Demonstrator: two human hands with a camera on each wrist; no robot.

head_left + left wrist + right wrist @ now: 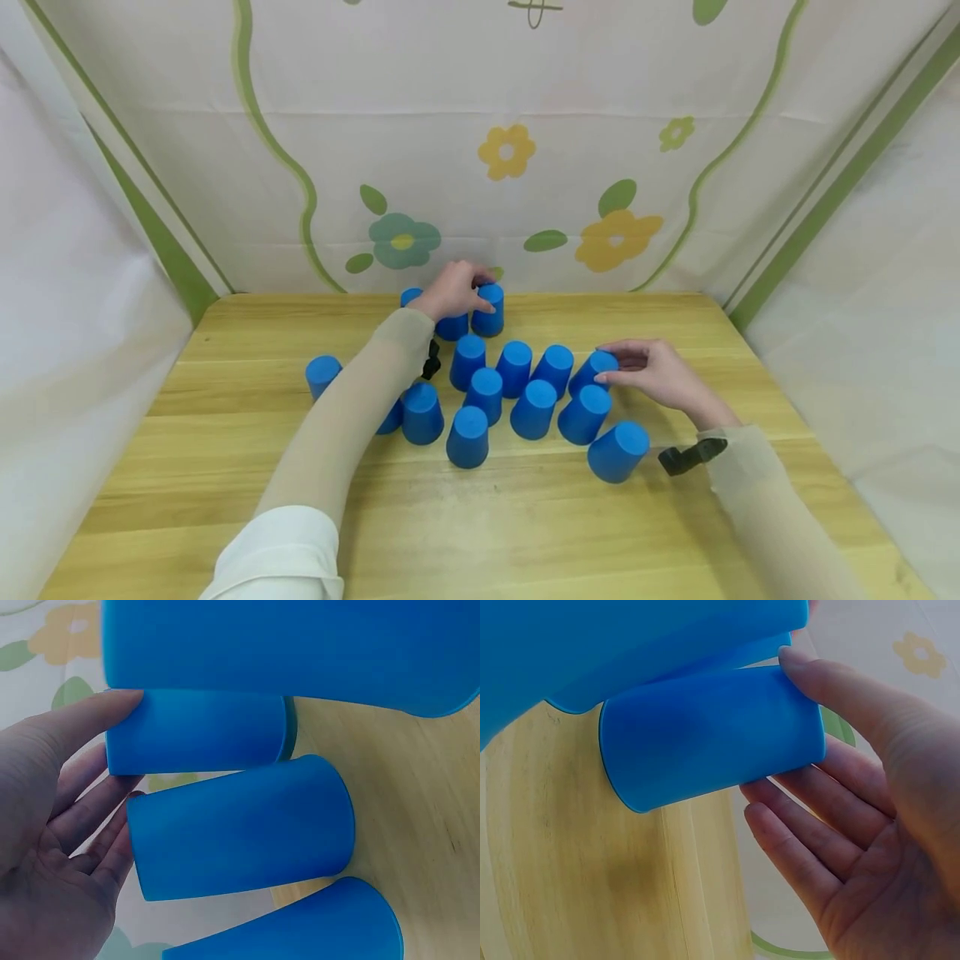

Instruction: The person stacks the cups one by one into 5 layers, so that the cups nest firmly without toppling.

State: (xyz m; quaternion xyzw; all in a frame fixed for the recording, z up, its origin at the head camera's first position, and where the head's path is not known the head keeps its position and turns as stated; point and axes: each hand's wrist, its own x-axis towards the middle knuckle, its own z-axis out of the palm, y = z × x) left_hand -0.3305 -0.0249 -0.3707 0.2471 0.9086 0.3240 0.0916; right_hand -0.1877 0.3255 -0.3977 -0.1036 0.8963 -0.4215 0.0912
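So, L hand (453, 290) pinching blue cup (491, 318), R hand (654, 373) pinching 2nd cup (588, 372)

Cups (534, 410) stand on the table (487, 533) before you; the cloth (420, 125) hangs behind it. Your left hand (453, 290) is at the rear-right cup (490, 323), your right hand (654, 373) at the right-end cup (588, 373) of a middle row. The leftmost cup (323, 372) stands left of your left forearm (341, 421); the front-right cup (615, 457) stands nearest you.

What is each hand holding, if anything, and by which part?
The left hand pinches the back row's rightmost blue cup near its upper end; the right hand pinches another blue cup, likewise near its top.
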